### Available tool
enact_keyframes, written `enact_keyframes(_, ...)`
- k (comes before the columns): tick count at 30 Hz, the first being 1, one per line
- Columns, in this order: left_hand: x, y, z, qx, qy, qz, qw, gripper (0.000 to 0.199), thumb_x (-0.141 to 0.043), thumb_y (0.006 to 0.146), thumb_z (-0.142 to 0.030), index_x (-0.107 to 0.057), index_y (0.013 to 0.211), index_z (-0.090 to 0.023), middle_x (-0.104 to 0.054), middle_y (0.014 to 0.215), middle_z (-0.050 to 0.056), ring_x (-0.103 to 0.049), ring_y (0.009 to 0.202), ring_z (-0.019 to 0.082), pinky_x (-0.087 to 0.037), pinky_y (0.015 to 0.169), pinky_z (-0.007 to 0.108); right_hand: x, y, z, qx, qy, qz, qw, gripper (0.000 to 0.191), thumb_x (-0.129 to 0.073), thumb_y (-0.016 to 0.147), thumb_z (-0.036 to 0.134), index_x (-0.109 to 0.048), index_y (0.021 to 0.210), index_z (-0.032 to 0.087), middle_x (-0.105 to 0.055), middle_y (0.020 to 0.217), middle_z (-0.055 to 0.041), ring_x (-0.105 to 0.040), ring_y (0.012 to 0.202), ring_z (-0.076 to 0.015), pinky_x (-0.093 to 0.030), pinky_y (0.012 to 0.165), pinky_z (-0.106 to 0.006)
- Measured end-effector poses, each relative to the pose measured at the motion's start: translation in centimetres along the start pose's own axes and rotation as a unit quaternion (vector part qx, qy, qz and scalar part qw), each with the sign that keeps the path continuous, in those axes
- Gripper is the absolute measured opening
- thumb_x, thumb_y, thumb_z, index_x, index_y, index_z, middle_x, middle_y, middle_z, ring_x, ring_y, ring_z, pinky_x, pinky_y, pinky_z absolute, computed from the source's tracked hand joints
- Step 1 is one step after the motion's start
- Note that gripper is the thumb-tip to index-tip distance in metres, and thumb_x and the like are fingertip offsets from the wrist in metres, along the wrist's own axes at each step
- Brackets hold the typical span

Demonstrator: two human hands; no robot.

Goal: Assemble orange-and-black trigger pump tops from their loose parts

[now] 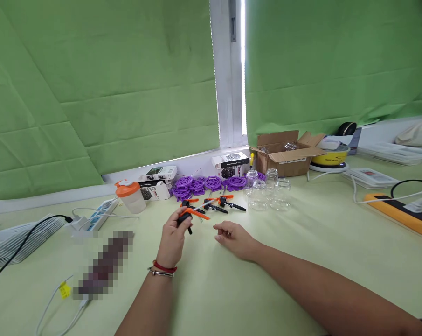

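Note:
My left hand (172, 238) is closed around a small black-and-orange tool (197, 214) with a thin pale rod sticking out to the upper right; its exact kind I cannot make out. My right hand (233, 239) hovers just to the right, fingers loosely curled, thumb and index apart, nothing seen in it. Beyond both hands lie several similar black-and-orange pieces (231, 204) in a row. Purple round plastic parts (213, 183) are heaped behind them. Clear glass jars (259, 190) stand to the right of these.
An open cardboard box (284, 163) stands at the back right, near a yellow round container (331, 156). Left are an orange-lidded shaker bottle (130, 198), a power strip (101, 213) and cables. Small printed boxes (230, 165) line the wall. An orange-and-black strip (399, 214) lies far right.

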State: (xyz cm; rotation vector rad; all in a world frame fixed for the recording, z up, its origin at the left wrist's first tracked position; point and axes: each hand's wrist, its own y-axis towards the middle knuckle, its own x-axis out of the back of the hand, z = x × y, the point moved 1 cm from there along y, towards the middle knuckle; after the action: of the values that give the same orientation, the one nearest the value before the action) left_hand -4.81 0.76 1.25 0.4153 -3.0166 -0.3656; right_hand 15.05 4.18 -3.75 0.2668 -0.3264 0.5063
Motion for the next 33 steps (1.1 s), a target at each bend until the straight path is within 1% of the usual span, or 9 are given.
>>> enact_keyframes(2,1.2,1.0,0.6,-0.011,-0.039,-0.068,0.997,0.041,-0.062,0.075,-0.034,-0.055,0.112,-0.019,-0.060,0.098,0.004,-0.056,0.076,0.012,-0.046,0.077,0.030,-0.6,0.6,0.1,0.042,-0.143,-0.023,0.989,0.030,-0.049,0.084,0.029,-0.061,0.110,0.019,-0.057,0.100,-0.0060,-0.053,0.075,-0.0136,-0.042,0.072,-0.028)
enact_keyframes(5,2.2,1.8,1.5,-0.022,-0.066,-0.132,0.989,0.041,-0.064,0.073,-0.034,-0.056,0.110,-0.018,-0.059,0.095,0.003,-0.056,0.074,0.011,-0.046,0.076,0.029,-2.0,2.3,1.0,0.081,-0.315,-0.008,0.946,0.032,-0.041,0.086,0.017,-0.059,0.112,0.021,-0.057,0.110,-0.0071,-0.056,0.088,-0.0165,-0.042,0.075,-0.028)
enact_keyframes(9,2.2,1.8,1.8,-0.030,-0.031,-0.151,0.988,0.042,-0.064,0.072,-0.035,-0.057,0.110,-0.019,-0.060,0.097,0.003,-0.056,0.076,0.012,-0.047,0.075,0.028,-4.2,5.3,2.6,0.082,-0.497,0.025,0.863,0.038,-0.045,0.078,0.006,-0.059,0.112,0.017,-0.059,0.105,-0.0112,-0.055,0.092,-0.0217,-0.042,0.070,-0.030)
enact_keyframes(11,2.2,1.7,1.8,-0.033,-0.007,-0.153,0.988,0.042,-0.063,0.073,-0.036,-0.056,0.112,-0.020,-0.060,0.099,0.004,-0.056,0.078,0.012,-0.047,0.076,0.028,-5.2,6.4,3.1,0.075,-0.532,0.037,0.843,0.031,-0.047,0.077,0.007,-0.063,0.103,0.013,-0.061,0.097,-0.0135,-0.055,0.091,-0.0242,-0.041,0.068,-0.032)
enact_keyframes(14,2.2,1.6,1.7,-0.034,0.018,-0.157,0.987,0.043,-0.061,0.074,-0.037,-0.055,0.113,-0.021,-0.060,0.103,0.004,-0.056,0.079,0.012,-0.046,0.078,0.029,-6.1,6.8,3.1,0.085,-0.537,0.056,0.838,0.023,-0.047,0.078,0.010,-0.067,0.089,0.011,-0.061,0.089,-0.0140,-0.054,0.089,-0.0255,-0.041,0.068,-0.034)
enact_keyframes(19,2.1,1.5,1.7,-0.026,0.027,-0.153,0.987,0.045,-0.061,0.074,-0.039,-0.055,0.115,-0.021,-0.061,0.099,0.004,-0.056,0.077,0.012,-0.046,0.078,0.029,-5.9,4.6,2.5,0.125,-0.533,0.065,0.834,0.021,-0.046,0.078,0.009,-0.065,0.084,0.012,-0.060,0.086,-0.0123,-0.051,0.088,-0.0230,-0.039,0.073,-0.034)
enact_keyframes(25,1.7,1.4,1.8,-0.026,0.041,-0.142,0.989,0.045,-0.061,0.074,-0.040,-0.054,0.115,-0.023,-0.061,0.106,0.005,-0.056,0.087,0.016,-0.044,0.081,0.031,-4.9,3.2,2.2,0.139,-0.522,-0.012,0.841,0.032,-0.049,0.075,0.014,-0.058,0.106,0.012,-0.050,0.121,-0.0152,-0.041,0.110,-0.0277,-0.033,0.085,-0.038)
enact_keyframes(30,1.8,1.5,2.2,-0.022,0.047,-0.147,0.988,0.046,-0.061,0.074,-0.040,-0.055,0.116,-0.023,-0.061,0.107,0.005,-0.057,0.087,0.017,-0.043,0.083,0.033,-4.6,3.0,1.6,0.095,-0.492,0.010,0.865,0.020,-0.044,0.082,0.019,-0.061,0.092,0.014,-0.058,0.102,-0.0130,-0.043,0.105,-0.0253,-0.031,0.087,-0.037)
enact_keyframes(33,1.8,1.5,2.2,-0.020,0.042,-0.151,0.988,0.048,-0.062,0.073,-0.041,-0.055,0.117,-0.023,-0.061,0.107,0.005,-0.057,0.087,0.017,-0.043,0.082,0.033,-4.3,2.6,1.5,0.108,-0.478,-0.004,0.872,0.022,-0.043,0.084,0.022,-0.060,0.097,0.014,-0.054,0.113,-0.0133,-0.041,0.110,-0.0256,-0.029,0.090,-0.038)
